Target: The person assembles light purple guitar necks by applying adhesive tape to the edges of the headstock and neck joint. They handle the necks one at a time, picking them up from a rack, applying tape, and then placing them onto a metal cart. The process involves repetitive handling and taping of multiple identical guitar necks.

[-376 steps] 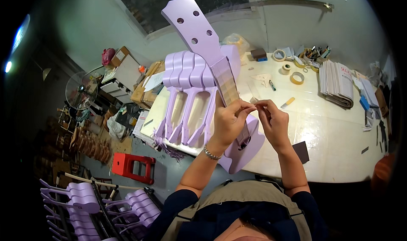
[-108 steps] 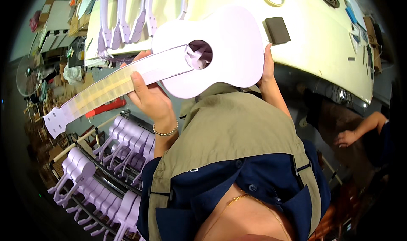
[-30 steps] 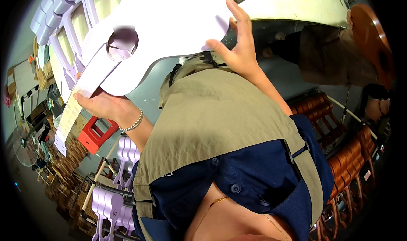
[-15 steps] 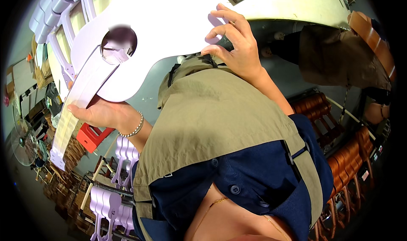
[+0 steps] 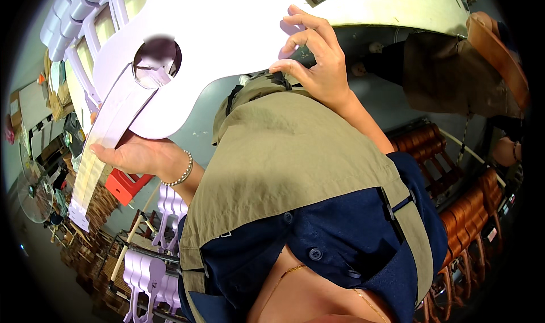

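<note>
Cream counter [image 5: 392,2] and glare-washed, round-holed lilac ukulele [image 5: 198,50] ran out of view — left grip [image 5: 142,154] clamped the neck [image 5: 122,110], fingers mostly hidden; right grip [image 5: 323,67] gaped.

The person wore a khaki apron [image 5: 295,152] over a navy-blue shirt [image 5: 244,260] with short sleeves [image 5: 424,195], an open collar [image 5: 389,283] and round dark buttons [image 5: 315,254]. Matching wide straps [image 5: 413,243] carried dark buckles [image 5: 388,210], and a small white-outlined mark [image 5: 226,234] sat near the bib's edge. A thin gold-coloured necklace [image 5: 294,269] showed, with a beaded bracelet [image 5: 186,170] around the left wrist [image 5: 196,180].
</note>
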The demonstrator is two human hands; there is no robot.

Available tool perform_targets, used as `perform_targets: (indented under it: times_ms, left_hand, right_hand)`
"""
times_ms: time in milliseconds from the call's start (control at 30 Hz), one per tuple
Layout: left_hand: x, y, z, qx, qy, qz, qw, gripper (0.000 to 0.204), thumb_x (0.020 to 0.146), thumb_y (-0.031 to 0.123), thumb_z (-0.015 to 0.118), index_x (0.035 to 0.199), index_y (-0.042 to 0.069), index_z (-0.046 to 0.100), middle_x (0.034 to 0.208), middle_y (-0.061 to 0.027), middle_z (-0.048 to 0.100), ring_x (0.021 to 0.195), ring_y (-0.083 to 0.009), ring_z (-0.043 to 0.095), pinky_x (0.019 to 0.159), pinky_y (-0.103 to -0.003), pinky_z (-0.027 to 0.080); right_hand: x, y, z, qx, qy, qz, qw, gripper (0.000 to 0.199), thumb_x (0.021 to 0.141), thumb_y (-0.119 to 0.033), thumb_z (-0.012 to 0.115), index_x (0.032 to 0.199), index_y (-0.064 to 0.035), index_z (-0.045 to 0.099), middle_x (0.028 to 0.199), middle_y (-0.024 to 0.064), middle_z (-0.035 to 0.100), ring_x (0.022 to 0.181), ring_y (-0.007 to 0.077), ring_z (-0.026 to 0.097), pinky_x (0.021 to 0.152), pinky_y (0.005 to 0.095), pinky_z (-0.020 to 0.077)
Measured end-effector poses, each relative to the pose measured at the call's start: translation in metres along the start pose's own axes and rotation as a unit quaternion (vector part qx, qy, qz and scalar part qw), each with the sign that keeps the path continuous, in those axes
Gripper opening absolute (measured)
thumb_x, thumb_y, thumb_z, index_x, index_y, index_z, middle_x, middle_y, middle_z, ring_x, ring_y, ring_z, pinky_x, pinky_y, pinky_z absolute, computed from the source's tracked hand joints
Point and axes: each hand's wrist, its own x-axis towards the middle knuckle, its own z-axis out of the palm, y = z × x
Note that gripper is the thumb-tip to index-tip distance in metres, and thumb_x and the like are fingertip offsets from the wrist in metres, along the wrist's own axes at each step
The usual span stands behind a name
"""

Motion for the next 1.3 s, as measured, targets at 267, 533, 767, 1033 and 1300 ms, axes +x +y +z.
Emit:
perform_targets:
  times_ms: [267, 533, 767, 1033, 1300]
  left_hand:
    - [0.003, -0.003, -0.006, -0.007, -0.022, -0.013, 1.0, 0.053, 0.089, 0.041, 0.037, 0.122, 0.0, 0.044, 0.125, -0.0151, 0.044, 0.118, -0.0278, 0.042, 0.101, -0.044, 0.033]
    - [0.003, -0.005, -0.007, -0.001, -0.02, -0.031, 0.999, 0.054, 0.09, 0.041, 0.035, 0.124, -0.001, 0.042, 0.128, -0.0155, 0.042, 0.12, -0.0274, 0.041, 0.102, -0.043, 0.032]
    - [0.003, -0.005, -0.008, -0.002, -0.016, -0.034, 0.999, 0.053, 0.091, 0.04, 0.033, 0.125, 0.0, 0.041, 0.129, -0.0152, 0.042, 0.121, -0.0278, 0.04, 0.102, -0.043, 0.031]
    - [0.012, -0.014, -0.017, -0.004, -0.016, -0.069, 0.998, 0.052, 0.088, 0.039, 0.034, 0.125, 0.003, 0.042, 0.129, -0.0134, 0.043, 0.119, -0.0293, 0.041, 0.1, -0.045, 0.034]
    - [0.012, -0.007, -0.013, 0.006, -0.02, -0.057, 0.998, 0.054, 0.088, 0.037, 0.037, 0.124, -0.004, 0.041, 0.125, -0.0183, 0.044, 0.117, -0.0301, 0.044, 0.1, -0.045, 0.035]
  right_hand:
    - [-0.003, 0.004, 0.002, -0.035, -0.013, -0.012, 0.999, 0.027, 0.061, -0.017, 0.079, 0.073, -0.0063, 0.058, 0.104, 0.0092, 0.052, 0.113, 0.0298, 0.049, 0.076, 0.0343, 0.0499]
    - [-0.002, -0.001, 0.001, -0.046, -0.035, 0.016, 0.998, 0.021, 0.064, -0.011, 0.077, 0.07, -0.0038, 0.058, 0.112, 0.01, 0.05, 0.116, 0.029, 0.048, 0.089, 0.0372, 0.0472]
    - [-0.004, 0.007, -0.002, -0.023, -0.022, -0.005, 0.999, 0.033, 0.061, -0.019, 0.079, 0.083, -0.0063, 0.058, 0.111, 0.0112, 0.049, 0.113, 0.0304, 0.047, 0.082, 0.0345, 0.0461]
    - [0.01, -0.01, -0.003, 0.209, -0.006, 0.218, 0.953, 0.081, 0.071, -0.028, 0.073, 0.132, 0.002, 0.029, 0.134, 0.0207, 0.03, 0.125, 0.0326, 0.032, 0.098, 0.043, 0.0336]
    - [0.012, -0.007, -0.009, 0.256, 0.011, 0.282, 0.925, 0.064, 0.08, -0.027, 0.064, 0.129, 0.0017, 0.035, 0.131, 0.0196, 0.038, 0.119, 0.0307, 0.039, 0.09, 0.0376, 0.0421]
